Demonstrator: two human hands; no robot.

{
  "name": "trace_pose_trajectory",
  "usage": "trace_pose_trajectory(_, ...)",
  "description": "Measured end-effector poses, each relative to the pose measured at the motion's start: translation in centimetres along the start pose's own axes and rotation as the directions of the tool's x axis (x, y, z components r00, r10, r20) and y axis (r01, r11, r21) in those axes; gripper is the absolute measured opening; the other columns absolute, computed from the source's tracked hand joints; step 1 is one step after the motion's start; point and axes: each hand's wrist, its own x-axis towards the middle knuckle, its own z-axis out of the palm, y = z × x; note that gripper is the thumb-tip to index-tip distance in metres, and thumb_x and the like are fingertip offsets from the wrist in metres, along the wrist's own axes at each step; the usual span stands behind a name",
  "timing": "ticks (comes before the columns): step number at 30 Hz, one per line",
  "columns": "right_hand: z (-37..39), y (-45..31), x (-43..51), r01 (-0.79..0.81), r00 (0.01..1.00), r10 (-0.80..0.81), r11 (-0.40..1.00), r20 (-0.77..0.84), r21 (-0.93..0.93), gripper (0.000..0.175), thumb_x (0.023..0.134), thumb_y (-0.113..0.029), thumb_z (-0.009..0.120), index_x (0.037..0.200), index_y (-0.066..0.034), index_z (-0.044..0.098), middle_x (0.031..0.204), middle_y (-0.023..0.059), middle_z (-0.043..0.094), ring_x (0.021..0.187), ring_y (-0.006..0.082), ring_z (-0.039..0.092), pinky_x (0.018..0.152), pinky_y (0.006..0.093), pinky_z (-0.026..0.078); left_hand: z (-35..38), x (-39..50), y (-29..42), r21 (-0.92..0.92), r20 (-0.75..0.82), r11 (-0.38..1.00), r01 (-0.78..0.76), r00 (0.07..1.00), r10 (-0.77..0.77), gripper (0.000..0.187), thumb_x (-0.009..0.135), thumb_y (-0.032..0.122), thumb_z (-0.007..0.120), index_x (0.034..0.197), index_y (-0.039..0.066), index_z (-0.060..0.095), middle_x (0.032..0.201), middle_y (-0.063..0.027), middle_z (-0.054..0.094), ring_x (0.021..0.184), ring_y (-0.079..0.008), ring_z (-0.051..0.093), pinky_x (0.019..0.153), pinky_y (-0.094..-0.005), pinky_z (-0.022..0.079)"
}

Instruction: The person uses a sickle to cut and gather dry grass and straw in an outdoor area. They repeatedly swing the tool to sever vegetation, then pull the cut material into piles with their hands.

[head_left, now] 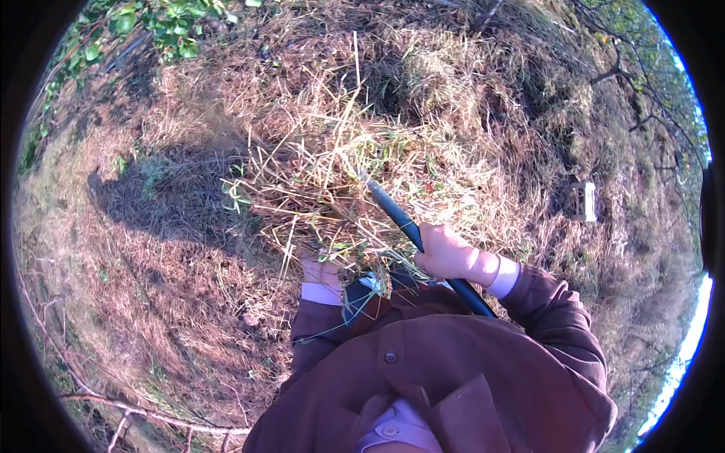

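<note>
My right hand (447,255) is closed around the dark green handle (396,215) of a long tool, which slants from beside my body up into a heap of cut dry grass (317,198). The tool's head is hidden in the grass. At the near left edge of the heap, my left hand (320,269) is under or against the stalks; its fingers are mostly covered, so its hold cannot be told. Some green blades hang over my brown jacket and lap.
Dry grass covers the ground around me. A small pale stool-like object (586,201) stands at the right. Leafy branches (170,25) reach in at the upper left, bare branches (141,416) lie at the lower left, and twiggy branches (617,71) hang at the upper right.
</note>
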Motion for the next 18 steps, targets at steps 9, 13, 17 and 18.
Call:
trace_pose_trajectory(9,-1.6,-1.8,3.1,0.138,0.990,-0.135,0.988,-0.046,0.068,0.030,0.073,-0.015,0.058,0.092,0.0071,0.051,0.078,0.0240,0.061,0.079,0.0380,0.063,0.069,0.0421,0.051,-2.0,0.6,5.2,0.071,-0.071,0.995,-0.067,0.995,0.072,0.046,0.093,0.040,0.040,0.128,0.011,0.047,0.130,-0.0068,0.049,0.123,-0.0315,0.040,0.098,-0.0627,0.032)
trace_pose_trajectory(13,-2.4,-1.6,3.3,0.235,0.969,-0.232,0.972,-0.088,0.017,0.030,0.073,-0.014,0.059,0.093,0.0073,0.052,0.078,0.0236,0.061,0.078,0.0377,0.063,0.069,0.0423,0.051,-2.0,0.6,6.0,0.049,-0.067,0.991,-0.121,0.990,0.124,0.046,0.093,0.040,0.041,0.128,0.010,0.048,0.129,-0.0068,0.049,0.123,-0.0317,0.041,0.098,-0.0627,0.032)
trace_pose_trajectory(17,-3.7,-4.0,3.8,0.248,0.963,-0.253,0.966,-0.091,-0.071,0.030,0.073,-0.014,0.059,0.092,0.0073,0.049,0.075,0.0245,0.060,0.073,0.0396,0.062,0.066,0.0448,0.050,-2.2,0.2,7.5,-0.017,-0.111,0.981,-0.194,0.975,0.191,0.046,0.093,0.040,0.041,0.127,0.010,0.048,0.129,-0.0069,0.049,0.123,-0.0320,0.041,0.098,-0.0628,0.032)
trace_pose_trajectory(18,-4.3,-4.9,3.7,0.265,0.958,-0.275,0.958,-0.087,-0.107,0.028,0.074,-0.012,0.056,0.093,0.0072,0.050,0.078,0.0244,0.061,0.076,0.0396,0.063,0.068,0.0443,0.051,-1.9,0.4,8.1,-0.032,-0.111,0.978,-0.207,0.973,0.203,0.046,0.093,0.040,0.041,0.127,0.010,0.048,0.129,-0.0069,0.049,0.123,-0.0320,0.041,0.098,-0.0628,0.032)
